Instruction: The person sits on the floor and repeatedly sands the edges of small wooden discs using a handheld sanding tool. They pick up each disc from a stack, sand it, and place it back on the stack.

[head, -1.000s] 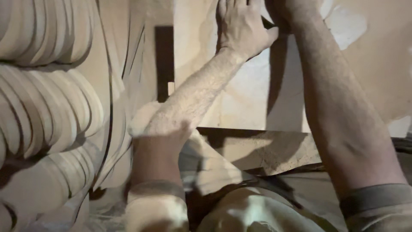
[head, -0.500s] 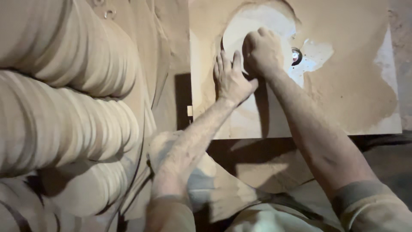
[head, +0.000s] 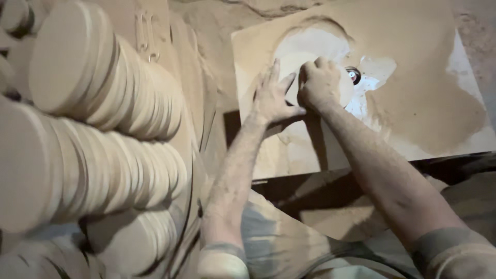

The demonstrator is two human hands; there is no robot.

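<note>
the disc (head: 310, 57) lies flat on the dusty table (head: 439, 103), beside a small metal spindle (head: 354, 75). the left hand (head: 271, 98) spreads wide, pinning its edge; the right hand (head: 320, 82) curls over it, pressing down to steady it. stacked discs (head: 103, 103) wait at left.

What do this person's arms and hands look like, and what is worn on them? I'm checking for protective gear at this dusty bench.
Both hands are bare: no gloves show on the left hand or the right hand. The forearms are bare and hairy, filmed with fine dust. Short sleeves end near the elbows, the left sleeve pale, the right sleeve a dusty grey-brown. No watch, rings or bands show.
</note>
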